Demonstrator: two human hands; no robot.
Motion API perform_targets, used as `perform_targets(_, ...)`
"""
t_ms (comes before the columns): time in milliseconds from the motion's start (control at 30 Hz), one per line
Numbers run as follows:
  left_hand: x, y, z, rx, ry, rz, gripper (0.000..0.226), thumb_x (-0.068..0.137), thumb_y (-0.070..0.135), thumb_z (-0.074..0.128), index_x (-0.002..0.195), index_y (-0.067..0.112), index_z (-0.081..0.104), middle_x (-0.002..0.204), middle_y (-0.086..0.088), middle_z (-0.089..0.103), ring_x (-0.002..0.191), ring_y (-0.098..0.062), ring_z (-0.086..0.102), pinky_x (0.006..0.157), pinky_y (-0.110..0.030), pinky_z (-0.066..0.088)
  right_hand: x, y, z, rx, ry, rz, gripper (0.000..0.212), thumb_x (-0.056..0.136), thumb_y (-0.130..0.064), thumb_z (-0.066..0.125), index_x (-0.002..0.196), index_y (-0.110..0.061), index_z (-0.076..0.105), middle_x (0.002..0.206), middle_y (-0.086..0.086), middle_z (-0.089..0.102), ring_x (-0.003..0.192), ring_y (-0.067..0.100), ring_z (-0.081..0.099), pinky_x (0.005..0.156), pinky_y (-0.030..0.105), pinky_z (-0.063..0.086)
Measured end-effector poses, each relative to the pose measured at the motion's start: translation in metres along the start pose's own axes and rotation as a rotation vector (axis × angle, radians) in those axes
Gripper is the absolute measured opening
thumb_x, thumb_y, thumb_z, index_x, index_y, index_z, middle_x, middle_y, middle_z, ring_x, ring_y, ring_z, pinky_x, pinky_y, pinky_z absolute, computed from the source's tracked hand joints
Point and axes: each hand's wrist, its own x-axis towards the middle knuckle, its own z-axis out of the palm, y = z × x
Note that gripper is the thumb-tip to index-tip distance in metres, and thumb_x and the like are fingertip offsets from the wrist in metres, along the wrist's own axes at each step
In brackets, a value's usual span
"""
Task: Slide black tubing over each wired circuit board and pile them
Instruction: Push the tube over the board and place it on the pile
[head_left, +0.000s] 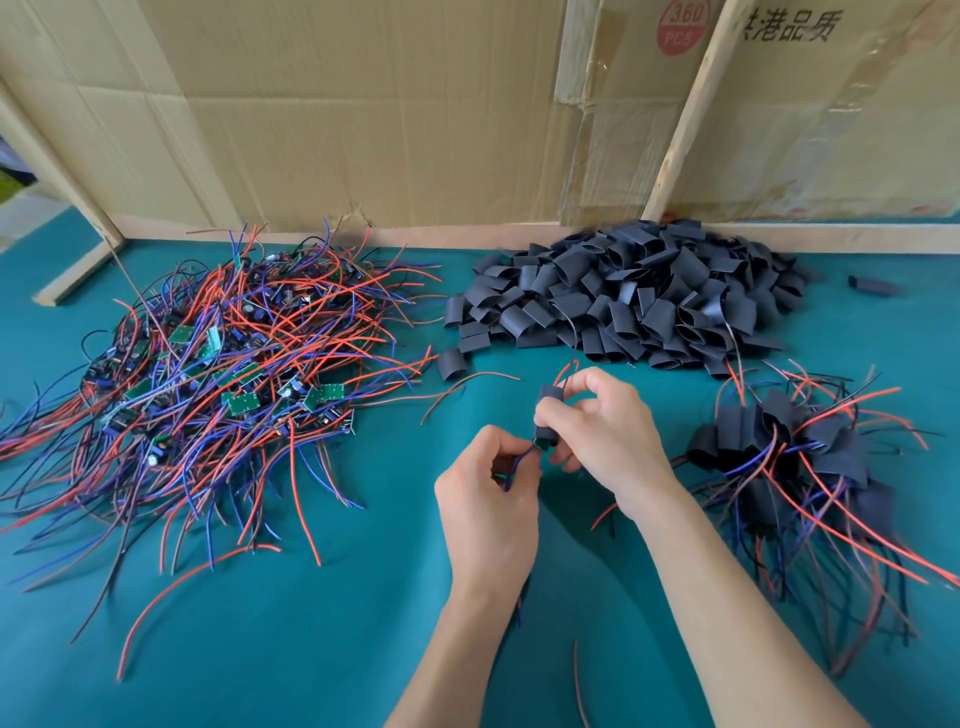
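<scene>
- Head view, looking down on a teal worktop (322, 649) with a felt-like, matte cloth look.
- We see the right hand (602, 421) pinching a black tube (546, 415), fingers curled round its flattened body; red wire ends poke out of the tube's top.
- The left hand (488, 499) pinches the blue wires (519, 462) just below the tube, fingers curled. A green edge of the circuit board (543, 444) shows at the tube's lower mouth, so we judge the sleeve nearly seated on this piece.
- This piece sits at the centre of the view, held above the worktop.
- Done so far: a small finished pile (789, 447) at about 3 o'clock from the hands, black sleeves with red, blue and dark leads trailing out.
- Left to do: a much larger heap of bare boards (228, 364) at about 10 o'clock, small green rectangles tangled in thin, springy wire. We judge the job well under halfway.
- Spare tubing heap (634, 291) at about 1 o'clock: short cut lengths, flattened oval mouths, dull dark rubbery skin. One loose tube (452, 364) lies apart near the hands.
- Corrugated cardboard sheets (363, 104) and pale wooden battens (691, 104) stand along the far edge at 12 o'clock.
</scene>
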Motion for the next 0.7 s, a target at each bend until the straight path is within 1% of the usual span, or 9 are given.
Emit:
perform_targets(200, 0.001, 0.002, 0.001, 0.034, 0.022, 0.028, 0.025, 0.085, 0.004, 0.073, 0.078, 0.023, 0.06, 0.081, 0.018, 0.067, 0.078, -0.008, 0.063, 0.064, -0.011, 0.044, -0.002, -0.002, 0.001, -0.015, -0.077, 0.016, 0.033, 0.066, -0.037, 0.07, 0.093, -0.02, 0.061, 0.064, 0.001, 0.074, 0.048, 0.017, 0.063, 0.045, 0.022, 0.048)
perform_targets(267, 0.001, 0.002, 0.001, 0.012, 0.027, 0.017, 0.023, 0.086, 0.007, 0.074, 0.081, 0.022, 0.058, 0.083, 0.017, 0.066, 0.073, -0.008, 0.062, 0.063, -0.011, 0.044, -0.002, -0.003, 0.0, 0.017, -0.129, 0.019, 0.034, 0.067, -0.034, 0.073, 0.095, -0.017, 0.06, 0.065, 0.002, 0.074, 0.05, 0.018, 0.063, 0.046, 0.024, 0.049)
perform_targets(333, 0.001, 0.003, 0.001, -0.012, 0.016, 0.016, 0.019, 0.087, 0.009, 0.074, 0.082, 0.02, 0.059, 0.08, 0.017, 0.067, 0.066, -0.008, 0.06, 0.06, -0.01, 0.043, -0.002, -0.003, -0.001, 0.093, -0.166, 0.026, 0.038, 0.065, -0.032, 0.074, 0.095, -0.015, 0.06, 0.074, 0.005, 0.076, 0.061, 0.018, 0.066, 0.052, 0.029, 0.052)
perform_targets(400, 0.001, 0.004, 0.001, -0.029, 0.014, 0.014, 0.018, 0.089, 0.013, 0.074, 0.081, 0.019, 0.059, 0.076, 0.015, 0.067, 0.062, -0.008, 0.057, 0.058, -0.011, 0.042, -0.003, -0.004, -0.001, 0.205, -0.211, 0.029, 0.036, 0.069, -0.025, 0.076, 0.098, -0.012, 0.06, 0.085, 0.01, 0.078, 0.072, 0.019, 0.068, 0.06, 0.032, 0.055)
perform_targets(467, 0.002, 0.004, 0.001, -0.052, 0.02, 0.011, 0.018, 0.09, 0.017, 0.074, 0.08, 0.019, 0.059, 0.073, 0.012, 0.067, 0.059, -0.008, 0.055, 0.057, -0.011, 0.042, -0.005, -0.005, -0.002, 0.293, -0.236, 0.021, 0.029, 0.081, -0.01, 0.078, 0.102, -0.007, 0.059, 0.089, 0.017, 0.078, 0.074, 0.021, 0.07, 0.062, 0.029, 0.057)
perform_targets(533, 0.002, 0.005, 0.0, -0.071, 0.013, 0.019, 0.021, 0.091, 0.023, 0.075, 0.08, 0.017, 0.059, 0.071, 0.008, 0.065, 0.058, -0.009, 0.054, 0.057, -0.013, 0.043, -0.005, -0.007, -0.007, 0.317, -0.199, 0.007, 0.023, 0.086, -0.002, 0.076, 0.103, -0.006, 0.061, 0.087, 0.018, 0.078, 0.073, 0.023, 0.072, 0.061, 0.028, 0.057)
perform_targets(600, 0.001, 0.006, 0.0, -0.087, -0.01, 0.036, 0.025, 0.092, 0.031, 0.074, 0.08, 0.017, 0.058, 0.068, 0.008, 0.063, 0.057, -0.009, 0.054, 0.058, -0.016, 0.044, -0.005, -0.01, -0.022, 0.344, -0.096, 0.004, 0.021, 0.086, -0.003, 0.077, 0.102, -0.007, 0.065, 0.084, 0.017, 0.078, 0.071, 0.026, 0.074, 0.057, 0.027, 0.056)
perform_targets(667, 0.0, 0.007, 0.0, -0.13, -0.03, 0.023, 0.028, 0.095, 0.039, 0.066, 0.078, 0.019, 0.056, 0.066, 0.009, 0.061, 0.058, -0.017, 0.058, 0.057, -0.021, 0.045, -0.011, -0.011, -0.051, 0.317, 0.053, 0.003, 0.019, 0.082, -0.011, 0.081, 0.098, -0.013, 0.071, 0.084, 0.016, 0.079, 0.067, 0.024, 0.075, 0.05, 0.023, 0.053)
perform_targets(700, 0.001, 0.007, 0.0, -0.152, -0.031, 0.012, 0.028, 0.095, 0.041, 0.06, 0.077, 0.02, 0.056, 0.066, 0.007, 0.061, 0.061, -0.022, 0.061, 0.056, -0.024, 0.047, -0.016, -0.01, -0.071, 0.254, 0.144, -0.003, 0.02, 0.077, -0.021, 0.084, 0.095, -0.017, 0.075, 0.084, 0.014, 0.079, 0.067, 0.022, 0.076, 0.048, 0.022, 0.053)
